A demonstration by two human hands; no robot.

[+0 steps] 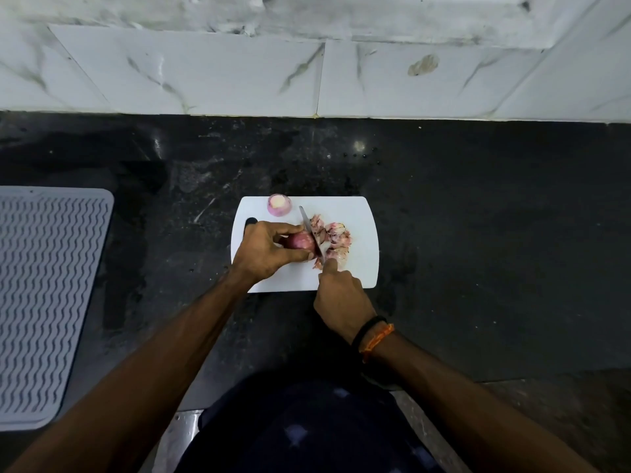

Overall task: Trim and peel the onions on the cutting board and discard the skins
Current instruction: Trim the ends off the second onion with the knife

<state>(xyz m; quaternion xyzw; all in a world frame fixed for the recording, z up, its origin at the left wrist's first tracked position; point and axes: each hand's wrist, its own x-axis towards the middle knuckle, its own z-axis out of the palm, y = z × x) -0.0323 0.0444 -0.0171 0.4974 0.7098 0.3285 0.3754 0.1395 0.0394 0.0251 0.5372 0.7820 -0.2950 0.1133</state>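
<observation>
Trimming the end off an unpeeled onion on the cutting board.

Nearest, the right hand (341,298) grips the knife (312,233), blade at the right end of the onion (300,241) that the left hand (269,249) holds; fingertips belong tucked back, I judge, with a straight downward cut. Farther: one skin pile (333,238), one peeled onion (279,205) at the board's (358,268) far edge. Two onions counted.

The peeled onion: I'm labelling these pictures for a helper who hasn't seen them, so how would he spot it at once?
Find the white plastic cutting board on the black stone counter. At its far left corner sits the small round peeled onion, alone. Unlike the red-skinned onion gripped by the left hand, it is pale, with a cut top, untouched.
</observation>
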